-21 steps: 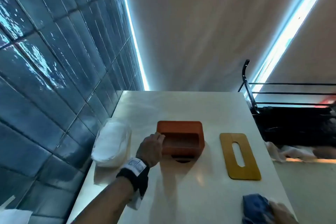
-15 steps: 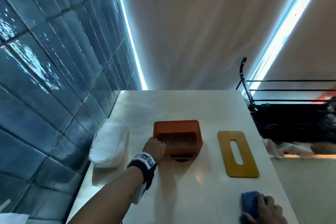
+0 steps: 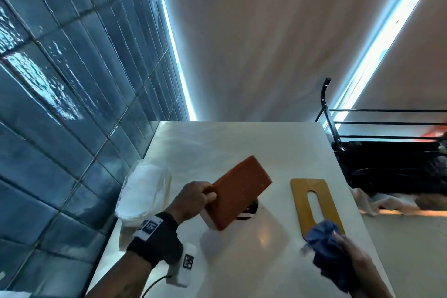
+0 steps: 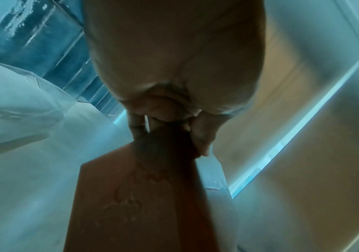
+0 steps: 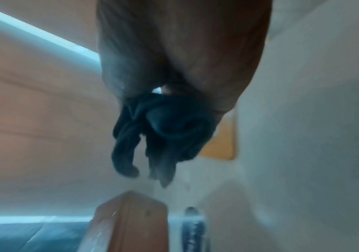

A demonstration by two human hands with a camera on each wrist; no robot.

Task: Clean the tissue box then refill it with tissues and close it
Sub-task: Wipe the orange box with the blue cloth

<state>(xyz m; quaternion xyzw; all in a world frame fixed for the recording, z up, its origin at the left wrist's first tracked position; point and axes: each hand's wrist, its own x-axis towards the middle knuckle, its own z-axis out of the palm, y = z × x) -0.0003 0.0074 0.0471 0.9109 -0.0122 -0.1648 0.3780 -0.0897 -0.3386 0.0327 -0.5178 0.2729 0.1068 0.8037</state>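
Note:
The orange tissue box [image 3: 238,192] is lifted off the white table [image 3: 242,143] and tilted, its underside facing me. My left hand [image 3: 202,197] grips its near left edge, thumb on the outside; the left wrist view shows the same box [image 4: 135,204] pinched between thumb and fingers. A crumpled blue cloth [image 3: 325,237] is held by my right hand [image 3: 348,256] at the near right, over the near end of the yellow wooden lid [image 3: 313,203] with its long slot. In the right wrist view the cloth [image 5: 163,133] hangs from the curled fingers.
A clear pack of white tissues [image 3: 145,191] lies at the table's left edge by the blue tiled wall [image 3: 60,104]. A small dark round object [image 3: 249,210] sits under the lifted box. A black metal rack [image 3: 387,152] stands to the right of the table.
The left hand has lifted the box from the table and tipped it up. The right hand has picked up the blue cloth and moved it forward over the lid's near end.

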